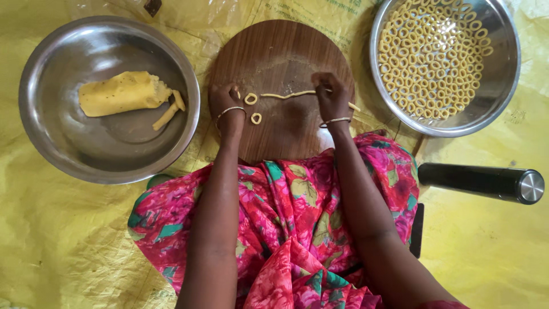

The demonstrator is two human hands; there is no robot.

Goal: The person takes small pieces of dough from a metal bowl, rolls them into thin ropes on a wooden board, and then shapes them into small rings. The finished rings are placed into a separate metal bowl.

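Observation:
A round wooden board lies in front of me. On it lies a thin yellow dough rope. My right hand presses down on the rope's right part, fingers closed over it. My left hand rests on the board's left side and pinches a small bit of dough at its fingertips. Two small dough rings lie just right of my left hand. Both wrists wear thin metal bangles.
A steel bowl at the left holds a yellow dough lump and short dough sticks. A steel bowl at the upper right holds several dough rings. A black cylinder with a steel cap lies at the right. Yellow sheet covers the floor.

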